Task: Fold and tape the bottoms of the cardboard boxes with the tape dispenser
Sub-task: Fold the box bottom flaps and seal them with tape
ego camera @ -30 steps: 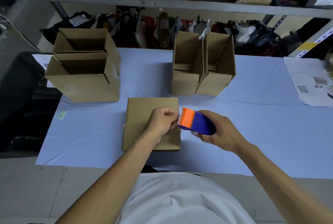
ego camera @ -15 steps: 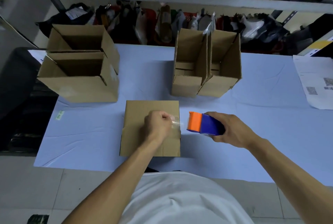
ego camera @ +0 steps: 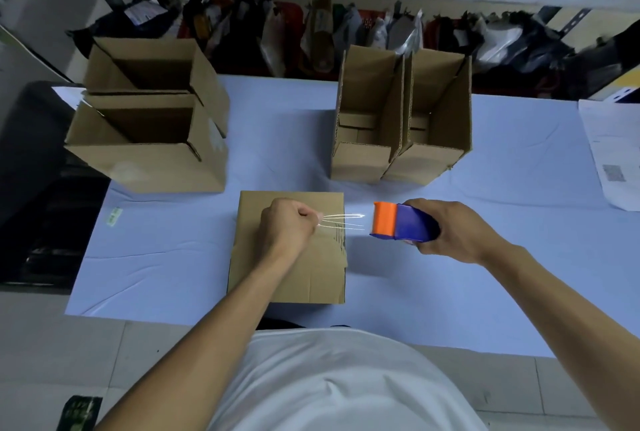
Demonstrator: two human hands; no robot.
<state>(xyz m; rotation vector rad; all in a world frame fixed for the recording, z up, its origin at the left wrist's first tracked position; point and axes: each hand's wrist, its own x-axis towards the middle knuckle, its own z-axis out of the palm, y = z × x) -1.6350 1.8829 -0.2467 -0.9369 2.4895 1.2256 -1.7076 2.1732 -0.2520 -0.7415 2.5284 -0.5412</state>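
Our left hand point(ego camera: 289, 228) pinches the tape point(ego camera: 341, 222) end over the near box point(ego camera: 294, 274). Our right hand point(ego camera: 446, 229) grips the tape dispenser point(ego camera: 401, 226), now pulled farther right. More tape is out, so we can stick the bottom shut.

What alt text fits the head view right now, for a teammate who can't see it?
The left hand pinches the end of clear tape stretched from a blue and orange tape dispenser gripped in the right hand, above a closed cardboard box on a blue table. Four open boxes stand behind.
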